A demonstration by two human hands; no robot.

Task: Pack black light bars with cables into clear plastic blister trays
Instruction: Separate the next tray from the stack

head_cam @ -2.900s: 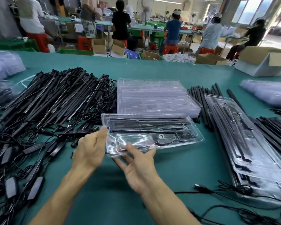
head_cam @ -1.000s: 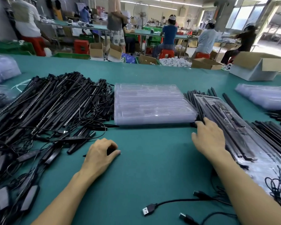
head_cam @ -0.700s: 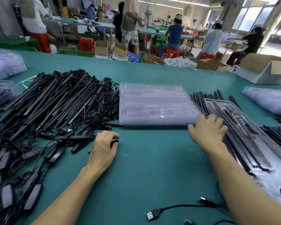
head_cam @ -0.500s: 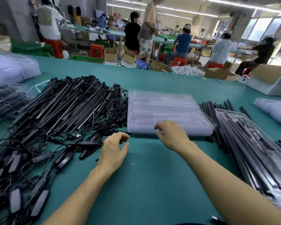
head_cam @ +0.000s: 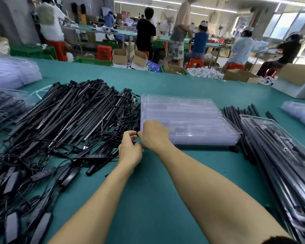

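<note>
Both hands are meeting at the near left corner of the stack of clear blister trays (head_cam: 187, 120), mid-bench. Left hand (head_cam: 129, 150) is curling its fingers toward the corner, fingertips pinched together right at the tray edge; cannot tell if it is gripping a tray lip or a cable. Right hand (head_cam: 154, 134) is lying palm-down over the same corner, fingers bent and touching the stack's near left edge, thumb tip meeting the left fingertips. Whether it is actually holding a tray is not clear.

Tray stack is sitting flat on the green bench (head_cam: 148, 199), centre of view, just right of the big pile of black light bars (head_cam: 69, 117). That pile is lying on the left with tangled cables (head_cam: 42, 155) and inline controllers trailing toward the near left. Pile's right edge is touching or nearly touching the tray stack.

Right of the stack, loose black bars (head_cam: 236, 117) are lying side by side, running near to far. Further right, filled blister trays (head_cam: 280, 155) with bars inside are piling up along the right edge. Bagged clear plastic (head_cam: 11, 73) is sitting far left, another bag (head_cam: 299, 111) far right. A cardboard box (head_cam: 296, 81) is standing on the far right of the bench. Other workers are sitting at benches in the background.
</note>
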